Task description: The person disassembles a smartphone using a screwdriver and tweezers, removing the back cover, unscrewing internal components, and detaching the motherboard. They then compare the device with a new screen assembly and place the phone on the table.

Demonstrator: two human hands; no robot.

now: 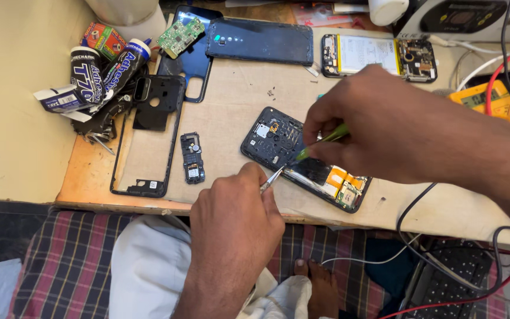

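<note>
The workbench (25, 118) is carrying a spread of phone parts, and near its front edge an opened smartphone (302, 158) is lying face down and slanted, its circuitry exposed so both hands can get at it. The right hand (364, 127) is reaching in from the right edge, fingers pinched closed around a green-handled tool (324, 140) whose tip is pressing into the phone's middle. The left hand (234, 221) is coming up from the front edge, closed around metal tweezers (274, 177) that are touching the phone's near side, seemingly steadying or lifting something there. Toward the back edge a dark back cover (261, 40) and a second opened phone (379, 56) are lying set apart. At the left, an empty phone frame (143, 147), adhesive tubes (104, 74), a green circuit board (181, 35) and a small sub-board (193, 158) are resting well away from the work.
</note>
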